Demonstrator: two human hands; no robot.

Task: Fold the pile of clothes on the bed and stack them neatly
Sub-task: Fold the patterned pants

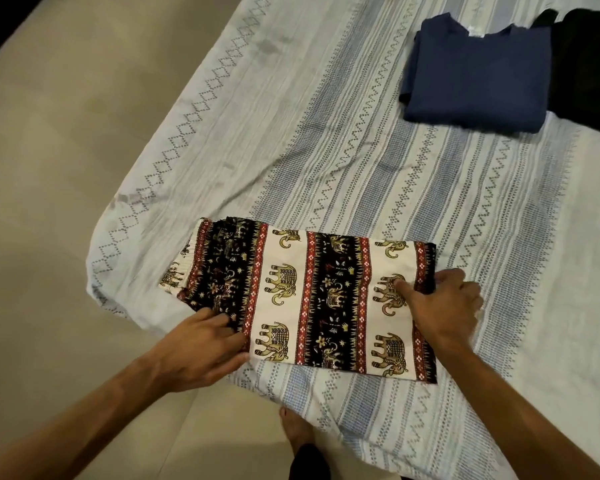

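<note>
Both the left hand and right hand pinch the folded rectangular elephant-print cloth on the crinkled woven bedspread

Elephant-print garment: folded flat into a rectangle, near edge of the bed.
Navy shirt: folded, far right.
Black garment: touching the navy shirt's right side.

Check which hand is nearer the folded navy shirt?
Right. The right hand grips the elephant-print garment at its right end, below the navy shirt; the left hand holds the garment's left end, farther away.
</note>
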